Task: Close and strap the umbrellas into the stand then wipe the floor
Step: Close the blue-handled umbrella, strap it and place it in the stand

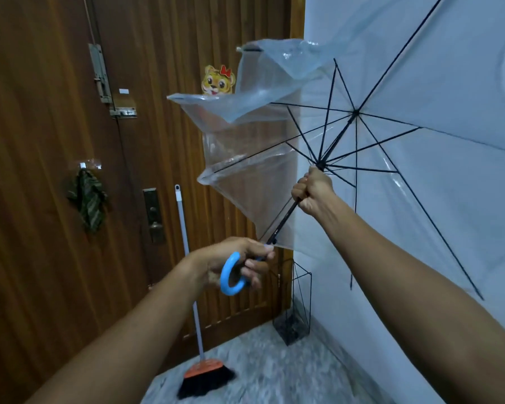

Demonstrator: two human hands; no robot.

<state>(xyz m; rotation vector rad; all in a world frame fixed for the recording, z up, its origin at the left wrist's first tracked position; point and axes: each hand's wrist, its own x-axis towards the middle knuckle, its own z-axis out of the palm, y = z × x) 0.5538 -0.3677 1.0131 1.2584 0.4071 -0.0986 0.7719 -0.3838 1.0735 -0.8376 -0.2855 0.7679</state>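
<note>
Umbrella (354, 113), half open in mid-air before the door (56, 112), looks light, its clear skin floppy on thin ribs; my left hand (239, 265) grips the blue handle (230, 277), my right hand (314, 193) clasps the shaft (286, 217), sound holds, I judge.

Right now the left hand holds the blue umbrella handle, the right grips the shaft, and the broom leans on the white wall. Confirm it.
Wrong: in the head view the broom leans on the wooden door, not the wall. The left hand holds the blue handle; the right hand grips the shaft.
</note>
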